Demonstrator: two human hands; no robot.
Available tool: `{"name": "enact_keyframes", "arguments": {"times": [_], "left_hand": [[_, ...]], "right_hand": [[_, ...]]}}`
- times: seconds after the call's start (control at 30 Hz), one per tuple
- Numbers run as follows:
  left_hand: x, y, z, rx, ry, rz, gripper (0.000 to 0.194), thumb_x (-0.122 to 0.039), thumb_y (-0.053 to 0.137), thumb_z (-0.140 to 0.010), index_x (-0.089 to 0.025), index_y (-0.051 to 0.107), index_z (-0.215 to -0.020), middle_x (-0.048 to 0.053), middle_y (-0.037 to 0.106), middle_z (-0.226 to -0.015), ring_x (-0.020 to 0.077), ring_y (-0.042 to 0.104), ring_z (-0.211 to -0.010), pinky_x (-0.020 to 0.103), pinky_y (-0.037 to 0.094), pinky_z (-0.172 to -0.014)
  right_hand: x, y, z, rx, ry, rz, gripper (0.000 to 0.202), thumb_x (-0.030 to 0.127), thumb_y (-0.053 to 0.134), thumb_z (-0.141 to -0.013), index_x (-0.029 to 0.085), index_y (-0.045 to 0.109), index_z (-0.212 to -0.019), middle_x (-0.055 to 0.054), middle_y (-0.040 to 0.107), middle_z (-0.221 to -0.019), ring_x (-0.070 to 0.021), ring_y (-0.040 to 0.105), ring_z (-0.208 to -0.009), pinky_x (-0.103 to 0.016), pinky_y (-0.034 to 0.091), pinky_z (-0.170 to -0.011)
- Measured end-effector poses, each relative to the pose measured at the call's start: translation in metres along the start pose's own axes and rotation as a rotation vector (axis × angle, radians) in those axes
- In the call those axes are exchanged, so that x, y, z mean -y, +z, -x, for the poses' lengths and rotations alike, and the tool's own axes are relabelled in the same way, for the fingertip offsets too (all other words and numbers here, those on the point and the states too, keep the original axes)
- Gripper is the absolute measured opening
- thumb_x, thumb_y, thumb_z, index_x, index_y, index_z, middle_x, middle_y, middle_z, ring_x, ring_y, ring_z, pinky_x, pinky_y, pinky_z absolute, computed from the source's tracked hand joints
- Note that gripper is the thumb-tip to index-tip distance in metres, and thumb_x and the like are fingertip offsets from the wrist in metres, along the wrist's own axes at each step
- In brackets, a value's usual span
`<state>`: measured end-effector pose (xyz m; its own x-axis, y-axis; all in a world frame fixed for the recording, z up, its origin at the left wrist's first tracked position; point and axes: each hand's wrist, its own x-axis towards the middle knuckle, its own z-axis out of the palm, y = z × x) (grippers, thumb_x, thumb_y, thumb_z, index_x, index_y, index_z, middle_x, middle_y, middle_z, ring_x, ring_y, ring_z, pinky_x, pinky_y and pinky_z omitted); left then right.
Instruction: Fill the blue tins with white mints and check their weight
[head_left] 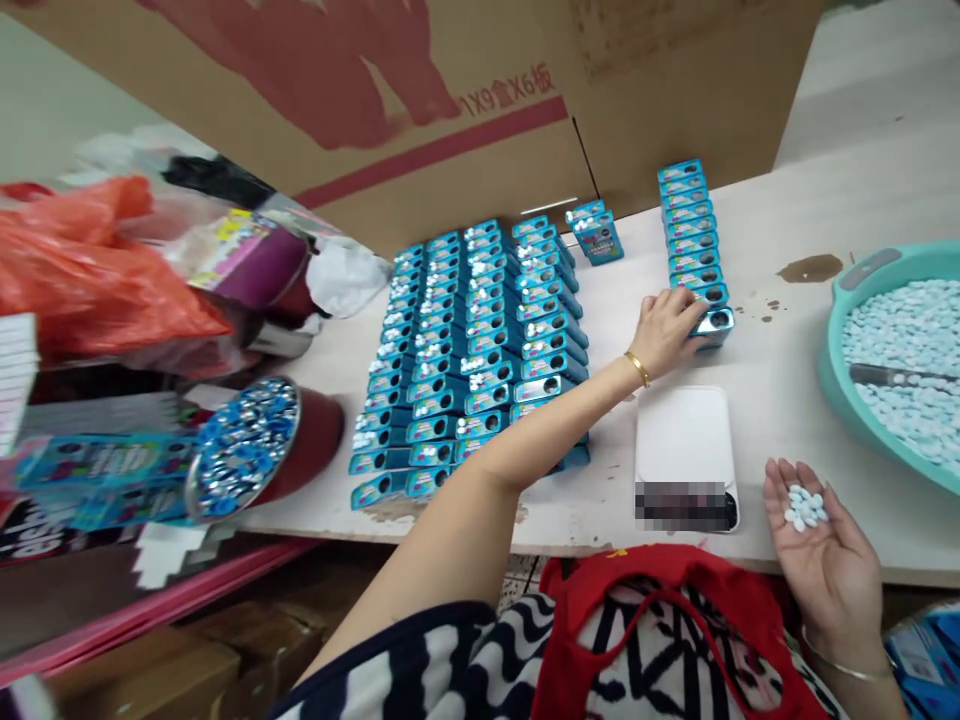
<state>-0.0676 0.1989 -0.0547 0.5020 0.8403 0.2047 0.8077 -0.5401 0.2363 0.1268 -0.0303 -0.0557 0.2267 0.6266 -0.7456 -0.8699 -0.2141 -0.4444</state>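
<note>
My left hand (666,332) has its fingers closed on the nearest blue tin (712,326), at the front end of a single row of tins (691,240). On my right hand (825,570), palm up with fingers spread, lies a small heap of pale mints (805,508). A white scale (684,435) sits on the table between my hands. Left of my forearm, several columns of blue tins (487,325) stand close together, many with mints on top. Two more tins (598,235) stand apart near the cardboard.
A turquoise basin (834,375) of mints, with a dark utensil inside, is at the right. A large cardboard box (630,100) stands behind the tins. At the left are a red container (319,440) of foil-like pieces and orange plastic bags (97,280). Brown spots mark the table (780,230).
</note>
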Motion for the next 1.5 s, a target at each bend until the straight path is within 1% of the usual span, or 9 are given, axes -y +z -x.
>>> {"name": "enact_keyframes", "arguments": {"times": [0.1, 0.2, 0.37, 0.57, 0.77, 0.97, 1.13, 1.27, 1.5], "left_hand": [[0.027, -0.006, -0.015, -0.108, -0.041, 0.001, 0.050, -0.050, 0.059, -0.091, -0.020, 0.054, -0.131, 0.014, 0.055, -0.132, 0.0285, 0.049, -0.117, 0.040, 0.033, -0.095], [0.079, -0.018, -0.048, -0.172, -0.310, -0.080, 0.040, -0.038, 0.054, -0.095, -0.017, 0.053, -0.130, 0.015, 0.053, -0.134, 0.0284, 0.046, -0.122, 0.041, 0.033, -0.099], [0.156, -0.020, -0.095, -0.083, -0.568, -0.230, 0.032, -0.018, 0.055, -0.091, -0.014, 0.057, -0.123, 0.017, 0.046, -0.140, 0.0320, 0.039, -0.127, 0.048, 0.030, -0.104], [0.171, -0.016, -0.097, -0.039, -0.481, -0.334, 0.030, -0.012, 0.042, -0.093, -0.010, 0.063, -0.115, 0.018, 0.044, -0.144, 0.0312, 0.032, -0.134, 0.053, 0.024, -0.110], [0.126, -0.054, -0.063, 0.165, -0.276, -0.393, 0.033, -0.015, 0.041, -0.091, -0.009, 0.068, -0.110, 0.020, 0.054, -0.132, 0.0359, 0.045, -0.127, 0.055, 0.024, -0.111], [0.008, -0.098, 0.029, 0.284, -0.010, -0.337, 0.028, -0.026, 0.047, -0.093, -0.013, 0.068, -0.106, 0.015, 0.060, -0.113, 0.0253, 0.062, -0.093, 0.036, 0.045, -0.075], [-0.073, -0.085, 0.079, 0.450, 0.241, -0.286, 0.025, -0.024, 0.045, -0.096, -0.016, 0.068, -0.103, 0.012, 0.063, -0.107, 0.0222, 0.061, -0.089, 0.032, 0.040, -0.067], [-0.086, -0.067, 0.085, 0.435, 0.274, -0.251, 0.023, -0.021, 0.046, -0.096, -0.015, 0.067, -0.102, 0.013, 0.064, -0.107, 0.0217, 0.060, -0.089, 0.033, 0.040, -0.069], [-0.113, -0.078, 0.121, 0.171, 0.366, -0.034, 0.030, -0.038, 0.049, -0.098, -0.015, 0.057, -0.115, 0.011, 0.060, -0.114, 0.0211, 0.056, -0.097, 0.032, 0.044, -0.078]], "right_hand": [[0.001, 0.002, -0.003, -0.057, 0.014, 0.012, 0.030, 0.020, 0.055, -0.086, 0.018, 0.069, -0.112, -0.010, 0.070, -0.123, -0.0227, 0.064, -0.119, -0.035, 0.060, -0.094], [0.000, 0.002, -0.008, -0.111, 0.045, 0.019, 0.034, 0.020, 0.054, -0.086, 0.019, 0.068, -0.116, -0.010, 0.068, -0.126, -0.0232, 0.065, -0.118, -0.034, 0.062, -0.090], [0.000, -0.001, -0.015, -0.109, 0.030, 0.061, 0.032, 0.025, 0.056, -0.087, 0.022, 0.068, -0.116, -0.008, 0.067, -0.128, -0.0222, 0.065, -0.118, -0.033, 0.062, -0.089], [0.003, 0.004, -0.014, -0.125, 0.029, 0.011, 0.035, 0.022, 0.056, -0.085, 0.019, 0.067, -0.119, -0.010, 0.064, -0.132, -0.0242, 0.064, -0.120, -0.035, 0.062, -0.090], [0.004, 0.014, 0.001, -0.123, 0.046, -0.045, 0.028, 0.021, 0.054, -0.087, 0.014, 0.069, -0.111, -0.011, 0.069, -0.122, -0.0238, 0.067, -0.115, -0.034, 0.061, -0.089], [0.003, 0.002, 0.013, -0.034, -0.008, -0.029, 0.027, 0.026, 0.049, -0.092, 0.014, 0.072, -0.099, -0.009, 0.074, -0.108, -0.0222, 0.068, -0.112, -0.031, 0.060, -0.092], [-0.005, -0.013, 0.026, 0.058, -0.003, 0.019, 0.028, 0.027, 0.047, -0.093, 0.015, 0.071, -0.099, -0.008, 0.074, -0.107, -0.0208, 0.067, -0.114, -0.030, 0.058, -0.094], [-0.006, -0.023, 0.038, 0.056, 0.019, 0.000, 0.030, 0.025, 0.043, -0.095, 0.013, 0.071, -0.099, -0.009, 0.074, -0.107, -0.0216, 0.068, -0.113, -0.030, 0.060, -0.091], [-0.017, -0.028, 0.048, 0.131, 0.090, -0.034, 0.035, 0.025, 0.037, -0.099, 0.012, 0.069, -0.103, -0.010, 0.074, -0.107, -0.0186, 0.070, -0.107, -0.030, 0.061, -0.088]]}}
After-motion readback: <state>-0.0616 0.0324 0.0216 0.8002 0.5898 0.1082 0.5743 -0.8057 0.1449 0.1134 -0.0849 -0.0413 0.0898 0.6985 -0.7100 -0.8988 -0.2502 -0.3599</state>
